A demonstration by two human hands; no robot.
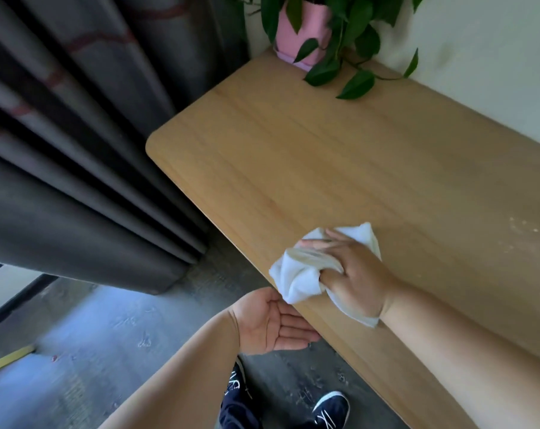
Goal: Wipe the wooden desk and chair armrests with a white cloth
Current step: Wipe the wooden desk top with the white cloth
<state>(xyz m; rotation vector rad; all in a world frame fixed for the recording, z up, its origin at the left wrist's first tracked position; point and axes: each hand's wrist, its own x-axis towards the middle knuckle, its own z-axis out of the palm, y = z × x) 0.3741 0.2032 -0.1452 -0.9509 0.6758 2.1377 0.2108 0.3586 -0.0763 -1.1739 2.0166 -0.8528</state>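
Wooden desk (340,156): right hand (355,267) presses white cloth (299,274).

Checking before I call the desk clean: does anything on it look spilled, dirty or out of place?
Yes. Pale specks and smears mark the desk near its right side, beyond the cloth under the right hand. They look like dust or residue not yet wiped. The pink plant pot stands upright at the back corner.

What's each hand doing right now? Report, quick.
Left hand: open, palm up, empty, below the desk edge.
Right hand: closed on the white cloth, pressing it to the desk.
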